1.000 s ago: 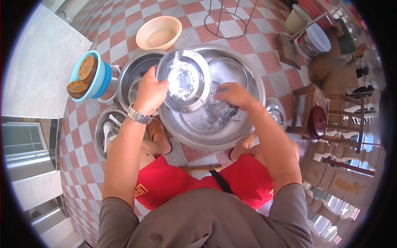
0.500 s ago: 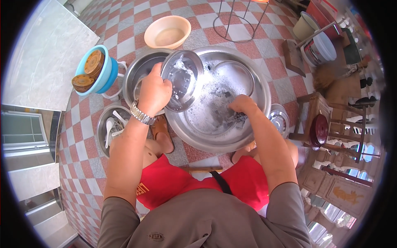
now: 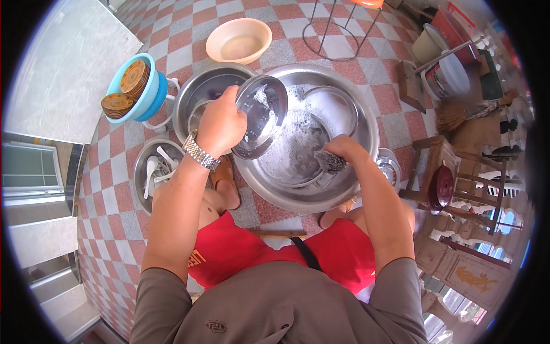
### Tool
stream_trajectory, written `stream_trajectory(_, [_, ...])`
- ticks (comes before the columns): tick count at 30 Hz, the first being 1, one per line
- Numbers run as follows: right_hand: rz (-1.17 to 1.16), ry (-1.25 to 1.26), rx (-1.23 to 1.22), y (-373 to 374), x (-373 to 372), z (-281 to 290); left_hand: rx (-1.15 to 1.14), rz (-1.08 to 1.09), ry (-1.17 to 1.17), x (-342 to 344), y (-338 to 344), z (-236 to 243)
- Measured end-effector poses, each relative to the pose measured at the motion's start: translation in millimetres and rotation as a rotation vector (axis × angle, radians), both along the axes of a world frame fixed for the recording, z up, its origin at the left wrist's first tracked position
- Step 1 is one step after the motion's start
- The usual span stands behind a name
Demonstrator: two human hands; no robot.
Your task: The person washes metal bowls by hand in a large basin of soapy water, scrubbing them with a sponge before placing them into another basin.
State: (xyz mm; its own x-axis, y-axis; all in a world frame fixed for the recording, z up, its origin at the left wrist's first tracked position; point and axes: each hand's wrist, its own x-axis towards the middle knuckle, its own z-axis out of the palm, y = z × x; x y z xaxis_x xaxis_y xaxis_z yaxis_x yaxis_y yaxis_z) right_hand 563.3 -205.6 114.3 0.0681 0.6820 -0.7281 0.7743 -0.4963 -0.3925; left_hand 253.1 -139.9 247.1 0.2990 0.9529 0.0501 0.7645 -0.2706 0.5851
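Note:
My left hand (image 3: pixel 222 121), with a metal-banded watch on its wrist, grips the rim of a round stainless steel dish (image 3: pixel 264 117). The dish is tilted, wet and streaked with suds, over the left side of a large metal basin (image 3: pixel 274 192). In my right hand (image 3: pixel 348 150) is a dark grey scouring pad (image 3: pixel 330 163), held above the soapy water at the basin's right. Inside that basin lie more round metal dishes (image 3: pixel 338 109), partly under foam. My right fingertips are mostly hidden behind the hand.
A second metal basin (image 3: pixel 179 112) adjoins at left; a bowl of white spoons (image 3: pixel 152 167) sits nearer. Beyond are a blue basin (image 3: pixel 150 69) of brown plates and a beige basin (image 3: pixel 212 49). Metal lids or plates (image 3: pixel 389 166), a wooden stool (image 3: pixel 427 172) and a broom (image 3: pixel 452 117) stand right.
My right hand has come up from the water, bringing the scouring pad into clearer view. My left hand still holds the dish, in nearly the same place. The view has shifted slightly.

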Motion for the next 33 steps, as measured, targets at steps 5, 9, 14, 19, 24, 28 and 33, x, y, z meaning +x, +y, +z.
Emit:
stream_trajectory(5, [-0.025,-0.244,0.136,-2.0,-20.7,43.7,0.026,-0.054,0.064,5.1,-2.7,0.4])
stream_trajectory(9, [-0.097,-0.33,0.216,-8.6,-43.5,87.1,-0.031,-0.075,0.092,6.1,-9.7,3.4])
stream_trajectory(14, [-0.06,-0.427,0.357,-12.4,-44.1,101.9,-0.054,-0.124,0.053,1.8,-10.1,1.3])
stream_trajectory(19, [-0.091,-0.404,0.367,-11.3,-43.7,96.2,-0.057,0.012,-0.047,-6.1,-5.7,7.6])
stream_trajectory(24, [-0.098,-0.358,0.332,-6.9,-37.2,85.9,-0.192,0.095,-0.408,-21.6,6.8,4.8])
stream_trajectory(28, [-0.137,-0.319,0.231,-3.6,-24.8,65.3,-0.418,0.127,-0.85,-15.4,7.2,9.0])
stream_trajectory(33, [-0.166,-0.289,0.123,-1.8,-29.5,66.5,-0.639,0.26,-1.069,-14.8,10.4,7.5])
